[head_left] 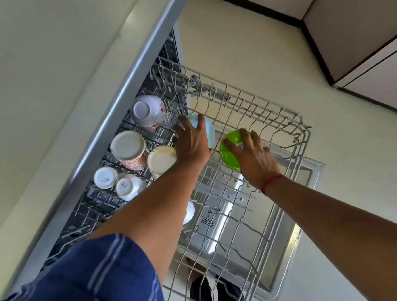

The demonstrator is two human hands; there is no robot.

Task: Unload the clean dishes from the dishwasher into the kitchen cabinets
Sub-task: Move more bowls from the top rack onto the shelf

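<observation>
The dishwasher's upper wire rack (272,122) is pulled out below me. My left hand (192,141) lies over an upturned pale blue bowl (209,130), fingers curled round its base. My right hand (251,156) grips an upturned green bowl (228,153) beside it. Several upturned cups stand at the rack's left: a white floral cup (147,110), a red-patterned mug (129,148), a cream cup (161,159) and two small white cups (105,177). A white dish (189,212) shows partly under my left forearm.
The open dishwasher door (291,237) lies under the rack. The counter edge (124,92) runs diagonally along the left. Lower cabinets (361,47) stand at the upper right across a pale floor (256,42). My foot shows at the bottom.
</observation>
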